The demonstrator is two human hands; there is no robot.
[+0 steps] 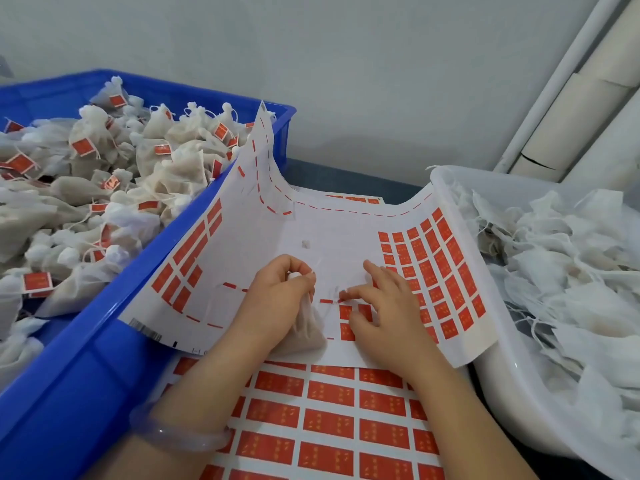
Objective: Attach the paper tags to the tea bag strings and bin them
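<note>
- The left hand (277,292) is clenched around the neck of 1 tea bag (306,329), whose body rests on the sticker sheet (311,230) just below the fingers.
- The right hand (384,306) lies just beside it, fingers loosely spread, fingertips (349,293) pressing on a red tag (341,299) at the edge of the sheet's remaining block. It grips nothing that can be seen.
- The string between the 2 hands is too faint to trace.
- Step in hand, as judged: peeling 1 tag for this bag's string.
- Lift the tag from 1 corner only; keep the neighbouring tags flat.
- Keep the left hand's hold firm so the string stays taut toward the right hand.
- Fold the tag over the string squarely, adhesive faces matched.
- Finished bags go in the blue bin (104,341) left of the left hand; untagged bags sit in the white tub (512,386) right of the right hand.
</note>
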